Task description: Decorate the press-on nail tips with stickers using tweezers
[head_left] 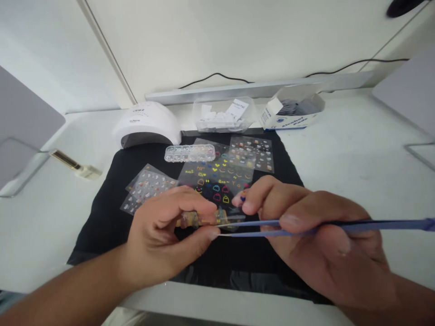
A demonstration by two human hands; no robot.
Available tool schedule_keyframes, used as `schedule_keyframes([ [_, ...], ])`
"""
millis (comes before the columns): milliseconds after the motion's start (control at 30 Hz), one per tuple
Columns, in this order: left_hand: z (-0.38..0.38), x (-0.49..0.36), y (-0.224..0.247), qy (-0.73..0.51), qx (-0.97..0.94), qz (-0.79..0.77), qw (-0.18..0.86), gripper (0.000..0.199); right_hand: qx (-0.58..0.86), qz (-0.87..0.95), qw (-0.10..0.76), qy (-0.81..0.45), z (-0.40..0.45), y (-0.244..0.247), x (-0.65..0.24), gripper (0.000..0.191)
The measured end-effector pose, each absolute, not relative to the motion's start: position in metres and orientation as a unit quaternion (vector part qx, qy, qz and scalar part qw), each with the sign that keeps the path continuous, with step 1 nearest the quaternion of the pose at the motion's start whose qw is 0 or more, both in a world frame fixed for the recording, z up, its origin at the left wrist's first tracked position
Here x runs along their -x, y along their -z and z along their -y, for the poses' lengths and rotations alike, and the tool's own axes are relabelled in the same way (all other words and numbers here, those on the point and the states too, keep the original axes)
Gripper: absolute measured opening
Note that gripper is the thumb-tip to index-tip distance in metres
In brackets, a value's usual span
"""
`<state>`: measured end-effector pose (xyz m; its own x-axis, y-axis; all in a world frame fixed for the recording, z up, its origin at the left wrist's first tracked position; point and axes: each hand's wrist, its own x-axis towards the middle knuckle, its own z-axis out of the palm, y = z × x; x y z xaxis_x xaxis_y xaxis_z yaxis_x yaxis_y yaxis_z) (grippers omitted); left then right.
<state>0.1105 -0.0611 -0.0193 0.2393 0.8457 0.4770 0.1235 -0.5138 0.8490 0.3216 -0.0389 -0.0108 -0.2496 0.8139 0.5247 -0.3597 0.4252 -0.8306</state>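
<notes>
Box (290,121), upper right, reads "Alcohol Pads"; blue tweezers (401,225), horizontal, tips leftward, pinched in right hand (319,253); left hand (152,235) nearly closed, contents unclear

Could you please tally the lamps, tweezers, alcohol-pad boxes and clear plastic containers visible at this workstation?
White lamp: 1
Tweezers (one pair, in the right hand): 1
Alcohol-pad box: 1
Clear plastic containers: 2 (the open tub and the divided case)
Total: 5
</notes>
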Motion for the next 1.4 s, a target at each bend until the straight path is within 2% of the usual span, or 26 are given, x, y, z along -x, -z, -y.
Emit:
schedule_keyframes([
  [367, 0.062, -0.106, 0.011, -0.495, -0.675, -0.392, 0.383, 0.028, 0.228, 0.626, 0.616, -0.422, 0.04, 0.005, -0.311, 0.031],
  [667, 0.062, -0.105, 0.006, -0.484, -0.704, -0.405, 0.326, 0.02, 0.218, 0.604, 0.607, -0.467, 0.038, -0.002, -0.307, 0.045],
  [967, 0.062, -0.104, 0.01, -0.493, -0.699, -0.405, 0.323, 0.016, 0.215, 0.592, 0.612, -0.478, 0.037, -0.005, -0.304, 0.038],
  [1167, 0.06, -0.105, 0.006, -0.497, -0.694, -0.401, 0.333, 0.019, 0.226, 0.595, 0.623, -0.455, 0.038, -0.004, -0.302, 0.042],
  [1400, 0.061, -0.104, 0.007, -0.492, -0.725, -0.378, 0.298, 0.018, 0.221, 0.591, 0.623, -0.463, 0.042, 0.006, -0.306, 0.038],
])
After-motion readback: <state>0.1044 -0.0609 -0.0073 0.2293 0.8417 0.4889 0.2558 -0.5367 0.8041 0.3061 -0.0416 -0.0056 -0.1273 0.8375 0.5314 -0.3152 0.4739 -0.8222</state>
